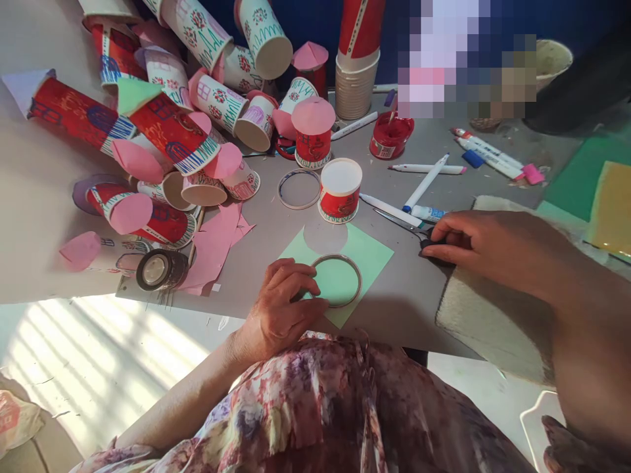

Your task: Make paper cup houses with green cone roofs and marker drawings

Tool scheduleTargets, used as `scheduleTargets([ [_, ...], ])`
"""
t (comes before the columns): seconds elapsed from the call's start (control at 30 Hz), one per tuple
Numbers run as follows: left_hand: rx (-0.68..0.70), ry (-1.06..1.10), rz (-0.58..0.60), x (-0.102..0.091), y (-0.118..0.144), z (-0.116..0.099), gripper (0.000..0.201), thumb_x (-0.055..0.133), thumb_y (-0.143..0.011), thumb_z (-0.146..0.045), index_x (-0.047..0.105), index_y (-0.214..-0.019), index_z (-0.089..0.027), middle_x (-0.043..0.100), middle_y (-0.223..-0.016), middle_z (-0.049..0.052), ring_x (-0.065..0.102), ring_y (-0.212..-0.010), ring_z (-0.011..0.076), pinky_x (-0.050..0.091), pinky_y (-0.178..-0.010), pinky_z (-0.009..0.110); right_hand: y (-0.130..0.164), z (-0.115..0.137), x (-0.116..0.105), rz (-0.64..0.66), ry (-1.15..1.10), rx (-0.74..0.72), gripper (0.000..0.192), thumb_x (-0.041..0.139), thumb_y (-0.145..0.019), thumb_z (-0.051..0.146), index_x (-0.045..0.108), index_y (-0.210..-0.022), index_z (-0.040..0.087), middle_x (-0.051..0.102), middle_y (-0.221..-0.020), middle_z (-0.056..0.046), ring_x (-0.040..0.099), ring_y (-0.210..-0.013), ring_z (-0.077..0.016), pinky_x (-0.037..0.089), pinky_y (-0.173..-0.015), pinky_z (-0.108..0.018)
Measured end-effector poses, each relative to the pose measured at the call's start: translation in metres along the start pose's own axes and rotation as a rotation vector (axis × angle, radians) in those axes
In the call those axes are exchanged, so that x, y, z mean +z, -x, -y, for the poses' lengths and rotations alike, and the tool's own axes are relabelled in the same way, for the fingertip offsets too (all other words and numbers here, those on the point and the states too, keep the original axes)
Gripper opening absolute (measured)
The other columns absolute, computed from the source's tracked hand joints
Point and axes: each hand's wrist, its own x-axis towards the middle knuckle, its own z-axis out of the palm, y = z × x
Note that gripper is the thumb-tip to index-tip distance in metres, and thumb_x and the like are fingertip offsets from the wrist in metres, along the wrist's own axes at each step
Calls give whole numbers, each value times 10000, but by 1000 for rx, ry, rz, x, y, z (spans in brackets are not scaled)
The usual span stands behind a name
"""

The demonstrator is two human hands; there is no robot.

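My left hand (280,305) presses on a thin ring (339,281) that lies on a pale green paper sheet (367,253) near the table's front edge. The sheet has a round cut-out at its far corner. My right hand (480,243) rests to the right, its fingers closed on the black handle of a pair of scissors (401,222) lying on the grey table (419,295). An upturned red and white paper cup (340,190) stands just beyond the sheet, with a second ring (298,189) to its left.
A pile of decorated paper cups with pink cone tops (167,125) fills the left. Pink paper scraps (214,246) and a tape roll (156,269) lie front left. Markers (426,180), a red pot (391,136), a cup stack (355,72) and yellow paper (611,207) sit beyond and right.
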Motion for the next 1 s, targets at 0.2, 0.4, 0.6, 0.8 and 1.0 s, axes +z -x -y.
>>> scheduleTargets([
  [0.2,-15,-5,9,-1,1,-1,198,691,-875,-99,739,-994,-250,684,-995,53,607,-1187,257,416,-1091,541,1,1,-2,4,-11,-6,273,659,-854,563,682,-862,291,728,-728,23,627,-623,-201,348,-554,-294],
  [0.4,-32,-7,6,-3,1,-3,190,665,-890,-122,741,-974,-275,695,-983,42,615,-1181,249,412,-1102,540,3,6,-6,18,-8,-1,254,666,-868,538,674,-870,284,719,-739,25,624,-638,-193,351,-569,-290],
  [0.6,-25,-24,31,-3,2,-4,187,679,-878,-117,736,-974,-268,694,-986,43,612,-1189,252,398,-1118,548,3,8,-6,50,-11,15,258,649,-888,545,663,-866,288,717,-732,30,627,-649,-202,350,-572,-296],
  [0.8,-39,-41,74,-7,-2,-8,195,674,-879,-83,722,-967,-250,679,-978,52,601,-1199,262,403,-1111,558,2,3,-2,53,-24,12,274,644,-879,571,656,-868,297,714,-724,30,636,-636,-213,356,-553,-302],
  [1.0,-59,26,-32,-6,1,-4,345,758,-848,-171,665,-1171,-250,662,-1096,83,579,-1218,293,470,-1052,551,4,3,-2,16,-18,-11,295,627,-874,592,656,-850,299,709,-688,22,623,-584,-218,335,-527,-296],
])
